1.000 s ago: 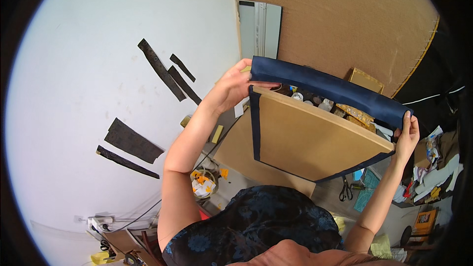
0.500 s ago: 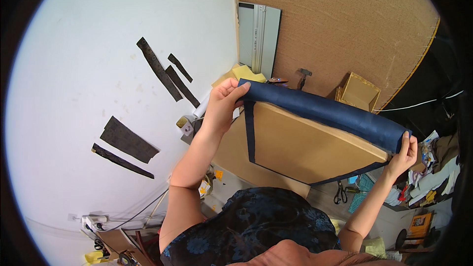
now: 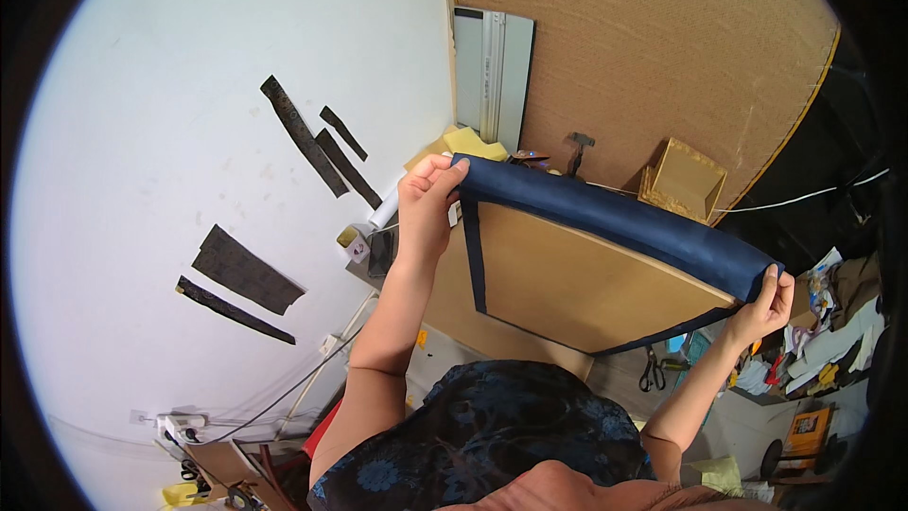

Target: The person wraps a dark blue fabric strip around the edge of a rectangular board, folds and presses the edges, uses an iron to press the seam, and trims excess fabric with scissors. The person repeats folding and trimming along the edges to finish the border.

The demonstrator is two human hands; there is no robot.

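A large tan board is edged with dark blue fabric along its sides. On its far side runs a wide strip of dark blue fabric, stretched from corner to corner. My left hand pinches the strip's left end, thumb on top. At the right end, my right hand grips the other corner between thumb and fingers. The strip stands slightly off the board along part of the far edge. The fingertips beneath the fabric are hidden.
A hammer and an open box stand beyond the board. Black scissors lie to its near right. Scraps are heaped on a shelf at the right. Dark pattern pieces hang on the white wall.
Both hands have shifted slightly left with the fabric strip, the right hand also a little nearer to me. My left elbow has moved right. Both grips stay the same.
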